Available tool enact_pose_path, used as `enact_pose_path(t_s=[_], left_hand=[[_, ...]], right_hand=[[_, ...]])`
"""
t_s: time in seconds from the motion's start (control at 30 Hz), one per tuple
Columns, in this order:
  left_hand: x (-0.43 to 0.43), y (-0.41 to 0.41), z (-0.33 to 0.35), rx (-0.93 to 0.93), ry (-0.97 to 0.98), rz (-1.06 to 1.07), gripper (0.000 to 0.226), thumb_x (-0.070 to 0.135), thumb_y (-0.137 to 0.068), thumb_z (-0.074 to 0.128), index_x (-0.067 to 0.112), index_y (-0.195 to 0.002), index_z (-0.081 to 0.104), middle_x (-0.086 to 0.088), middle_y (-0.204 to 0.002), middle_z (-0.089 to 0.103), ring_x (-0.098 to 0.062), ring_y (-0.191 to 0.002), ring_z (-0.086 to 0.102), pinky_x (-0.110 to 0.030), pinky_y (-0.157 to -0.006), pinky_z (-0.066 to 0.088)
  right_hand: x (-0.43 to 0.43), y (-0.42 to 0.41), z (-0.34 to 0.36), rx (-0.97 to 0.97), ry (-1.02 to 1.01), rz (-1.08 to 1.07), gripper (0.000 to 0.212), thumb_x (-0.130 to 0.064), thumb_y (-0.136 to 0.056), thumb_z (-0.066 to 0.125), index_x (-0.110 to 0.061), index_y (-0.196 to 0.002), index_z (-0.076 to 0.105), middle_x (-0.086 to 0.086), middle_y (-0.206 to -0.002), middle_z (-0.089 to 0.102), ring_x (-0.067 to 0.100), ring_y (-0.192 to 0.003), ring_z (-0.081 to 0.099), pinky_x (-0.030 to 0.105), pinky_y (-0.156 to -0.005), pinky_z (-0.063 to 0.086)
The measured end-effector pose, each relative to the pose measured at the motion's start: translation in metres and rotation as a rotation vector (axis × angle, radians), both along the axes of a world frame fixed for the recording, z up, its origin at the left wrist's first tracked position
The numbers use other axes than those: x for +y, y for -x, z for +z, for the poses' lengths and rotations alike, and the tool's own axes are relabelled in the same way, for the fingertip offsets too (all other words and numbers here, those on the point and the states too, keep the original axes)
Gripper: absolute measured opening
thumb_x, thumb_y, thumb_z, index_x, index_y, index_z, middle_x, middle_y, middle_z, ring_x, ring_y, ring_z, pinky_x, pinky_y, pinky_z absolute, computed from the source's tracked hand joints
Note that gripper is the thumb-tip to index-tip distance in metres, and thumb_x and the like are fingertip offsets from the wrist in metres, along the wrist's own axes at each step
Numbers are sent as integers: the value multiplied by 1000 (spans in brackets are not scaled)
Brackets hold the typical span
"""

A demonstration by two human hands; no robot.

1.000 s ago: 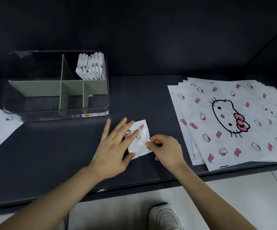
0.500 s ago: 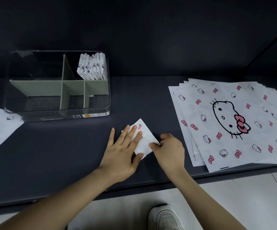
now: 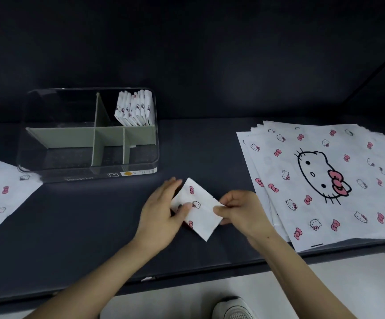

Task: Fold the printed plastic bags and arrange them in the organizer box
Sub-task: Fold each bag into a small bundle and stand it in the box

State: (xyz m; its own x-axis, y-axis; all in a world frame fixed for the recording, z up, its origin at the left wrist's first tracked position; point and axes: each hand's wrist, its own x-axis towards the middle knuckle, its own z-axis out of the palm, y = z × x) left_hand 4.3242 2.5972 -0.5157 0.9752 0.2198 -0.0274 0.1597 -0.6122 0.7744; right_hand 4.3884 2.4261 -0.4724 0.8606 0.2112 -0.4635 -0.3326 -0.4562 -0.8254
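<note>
Foreground: a white sneaker (image 3: 233, 309). On the dark grey tabletop (image 3: 71, 226), near its front edge, is a small folded white plastic bag (image 3: 201, 217) printed with pink bows. The left hand (image 3: 161, 212) clasps its left edge, thumb on top and fingers close together behind. The right hand (image 3: 242, 210) pinches its right corner between thumb and curled fingers. Right: a fanned stack of flat printed bags (image 3: 325, 180). Far left: another flat printed sheet (image 3: 0, 192). Behind: a clear organizer box with grey-green dividers (image 3: 87, 134), with a row of folded bags (image 3: 135, 109) standing upright in its rear right compartment.
</note>
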Motion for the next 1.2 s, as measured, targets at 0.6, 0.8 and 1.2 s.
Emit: enact_pose_path(t_s=[0.6, 0.8, 1.2], left_hand=[[61, -66, 58, -318, 46, 260, 18, 26, -93, 58, 15, -87, 70, 1, -89, 72, -16, -82, 67, -30, -79, 50], [135, -118, 41, -333, -822, 16, 41, 39, -93, 39, 20, -110, 71, -19, -129, 57, -42, -120, 51, -49, -101, 31], [148, -112, 27, -299, -582, 134, 42, 39, -91, 40, 21, -113, 71, -15, -132, 58, -46, -117, 53, -56, -94, 42]], right_hand=[[67, -26, 35, 77, -518, -376, 9, 3, -88, 60, -3, -90, 67, 8, -87, 74, 19, -76, 70, 26, -60, 56], [86, -52, 46, -175, -388, -346, 19, 4, -88, 54, -11, -86, 66, -1, -77, 72, 5, -57, 64, 20, -48, 49], [175, -102, 62, -759, 6, -67, 29, -6, -90, 50, -11, -117, 61, 0, -92, 68, 17, -77, 65, 38, -72, 56]])
